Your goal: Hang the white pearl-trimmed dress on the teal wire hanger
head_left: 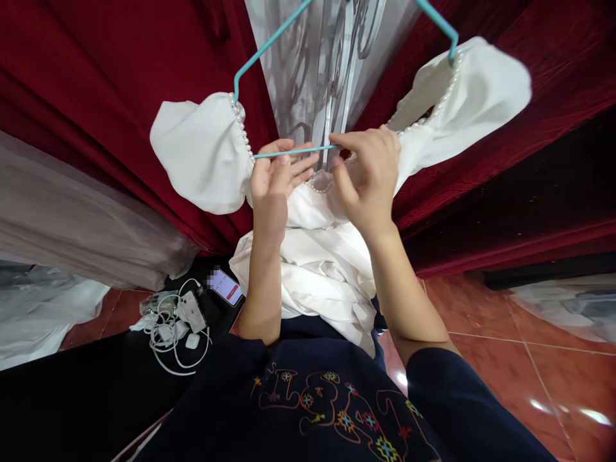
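A white garment with puffed sleeves and pearl trim hangs on a light-blue hanger. Its lower part lies bunched on my lap. My left hand is open beside the left sleeve, fingers stretched out along the hanger's lower bar, which crosses in front of them. At the bar's right end is my right hand, with thumb and index finger apart and the index fingertip close to the bar. The other fingers of that hand are partly hidden. The right sleeve spreads beyond it.
On the black surface at left lie a lit phone, tangled white cables and a second phone. Dark red curtains hang behind, around pale sheer fabric. Reddish floor tiles show at right.
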A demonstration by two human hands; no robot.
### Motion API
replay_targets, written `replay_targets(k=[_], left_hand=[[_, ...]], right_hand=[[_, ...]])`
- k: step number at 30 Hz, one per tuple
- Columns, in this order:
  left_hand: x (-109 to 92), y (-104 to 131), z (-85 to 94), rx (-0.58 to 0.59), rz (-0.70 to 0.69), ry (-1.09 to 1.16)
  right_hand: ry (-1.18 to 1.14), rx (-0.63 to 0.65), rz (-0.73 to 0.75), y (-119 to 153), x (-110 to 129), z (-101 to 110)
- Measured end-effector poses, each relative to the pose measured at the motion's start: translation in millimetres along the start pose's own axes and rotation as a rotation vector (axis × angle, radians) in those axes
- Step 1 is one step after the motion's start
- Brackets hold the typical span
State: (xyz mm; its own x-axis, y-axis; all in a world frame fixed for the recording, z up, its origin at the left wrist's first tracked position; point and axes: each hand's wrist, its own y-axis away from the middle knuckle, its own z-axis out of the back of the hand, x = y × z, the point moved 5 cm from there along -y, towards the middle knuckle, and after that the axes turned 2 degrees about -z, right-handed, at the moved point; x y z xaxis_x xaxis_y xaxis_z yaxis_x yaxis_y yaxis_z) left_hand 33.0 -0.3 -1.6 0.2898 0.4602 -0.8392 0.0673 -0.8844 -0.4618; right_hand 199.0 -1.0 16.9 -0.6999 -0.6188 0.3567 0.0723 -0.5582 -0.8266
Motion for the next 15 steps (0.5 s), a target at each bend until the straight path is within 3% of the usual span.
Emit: replay_targets(k=[2,4,8,10,15], left_hand=[[1.6,12.3,-2.6,-0.003,0.026,-0.043],[-3.8,20.6,-1.9,-0.069,-0.072,-0.111],[-35.6,26.7,12.9,-0.423,-0.584,-0.304],[-43.6,19.8,22.8,-0.553,-0.716,-0.418],[-35.2,-23.9,42.8,-0.456,-0.861,-0.651]], right_hand=[[-0.011,-0.014,-0.023,1.1,-1.6,7.9],[-0.02,-0.024,-0.035,2.3,-0.6,11.6],[-0.004,-0.022,-0.039,3.2,4.0,8.8],[-0.007,-0.024,-0.03,3.2,6.7,8.1],[0.012,0.001,-0.009,4.2,9.4,9.1]])
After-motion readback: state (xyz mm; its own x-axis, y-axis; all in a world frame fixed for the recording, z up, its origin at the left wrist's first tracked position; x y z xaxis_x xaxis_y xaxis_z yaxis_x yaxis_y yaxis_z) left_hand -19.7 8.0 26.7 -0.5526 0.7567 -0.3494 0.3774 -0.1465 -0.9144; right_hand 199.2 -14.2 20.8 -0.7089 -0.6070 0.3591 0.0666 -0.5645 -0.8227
